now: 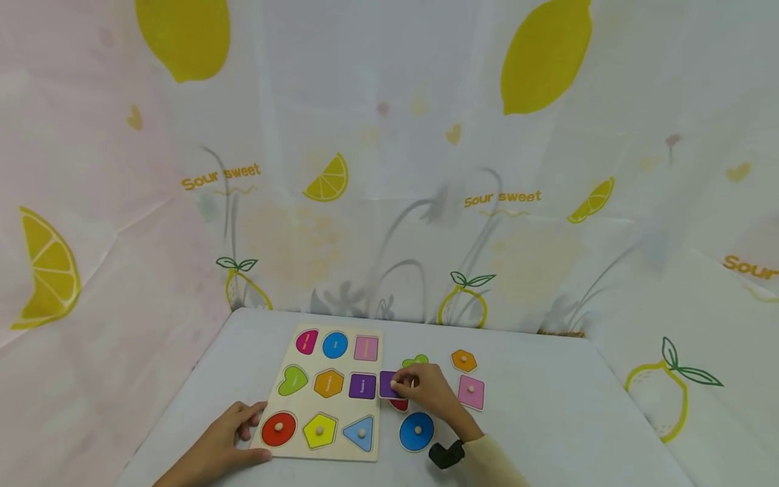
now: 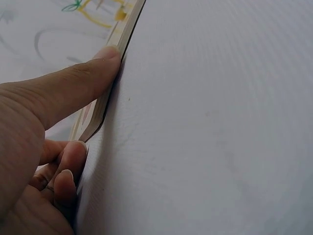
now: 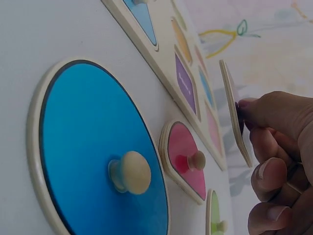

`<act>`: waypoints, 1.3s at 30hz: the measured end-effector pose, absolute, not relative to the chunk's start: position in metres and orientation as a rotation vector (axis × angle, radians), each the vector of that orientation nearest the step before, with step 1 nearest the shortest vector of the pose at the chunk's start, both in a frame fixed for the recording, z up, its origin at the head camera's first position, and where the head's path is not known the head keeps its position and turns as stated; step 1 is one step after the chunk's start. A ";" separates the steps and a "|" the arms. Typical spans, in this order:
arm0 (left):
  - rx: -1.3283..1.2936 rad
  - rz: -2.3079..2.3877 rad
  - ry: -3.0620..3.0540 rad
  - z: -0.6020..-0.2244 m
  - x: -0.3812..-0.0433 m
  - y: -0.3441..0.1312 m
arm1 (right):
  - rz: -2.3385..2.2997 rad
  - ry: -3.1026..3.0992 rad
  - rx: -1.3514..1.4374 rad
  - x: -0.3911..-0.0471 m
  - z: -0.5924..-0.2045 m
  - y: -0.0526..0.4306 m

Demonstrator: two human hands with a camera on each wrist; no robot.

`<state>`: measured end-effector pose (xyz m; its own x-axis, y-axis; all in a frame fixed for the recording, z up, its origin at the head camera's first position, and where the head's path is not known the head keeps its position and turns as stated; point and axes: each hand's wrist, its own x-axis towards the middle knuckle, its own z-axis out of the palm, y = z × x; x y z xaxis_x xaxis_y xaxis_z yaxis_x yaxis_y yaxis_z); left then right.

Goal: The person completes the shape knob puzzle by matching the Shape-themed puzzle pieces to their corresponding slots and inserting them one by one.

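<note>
A wooden shape puzzle board [image 1: 333, 406] lies on the table, with red circle, yellow pentagon and light blue triangle pieces in its near row. My left hand [image 1: 228, 439] grips the board's near left corner, thumb at the near edge and fingers at the left side. By its knob, my right hand [image 1: 429, 389] pinches a purple square piece [image 1: 387, 384] at the board's right edge, beside the printed square recess [image 1: 362, 386]. In the right wrist view this square piece [image 3: 234, 110] is raised and tilted on edge.
Loose knobbed pieces lie right of the board: a blue circle [image 1: 416, 432], a pink square [image 1: 471, 392], an orange hexagon [image 1: 464, 360], a green heart [image 1: 416, 360] and a magenta piece [image 3: 186, 156], partly under the right hand. A lemon-print cloth [image 1: 365, 257] hangs behind the white table [image 1: 548, 419].
</note>
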<state>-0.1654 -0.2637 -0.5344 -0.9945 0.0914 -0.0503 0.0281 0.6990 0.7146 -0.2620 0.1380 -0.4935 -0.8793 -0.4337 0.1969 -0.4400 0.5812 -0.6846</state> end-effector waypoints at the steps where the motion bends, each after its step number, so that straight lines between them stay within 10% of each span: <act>1: 0.096 1.184 2.818 -0.534 -0.165 -0.263 | 1.210 -2.782 0.779 -0.262 -0.494 0.136; 39: 0.027 1.171 2.822 -0.532 -0.167 -0.259 | 0.994 -2.791 0.784 -0.278 -0.518 0.081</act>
<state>-0.1673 -0.2593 -0.5323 -0.9961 0.0495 -0.0732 -0.0169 0.7067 0.7074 -0.2784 0.0810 -0.5180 -0.8662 -0.4404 0.2360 -0.4904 0.6590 -0.5703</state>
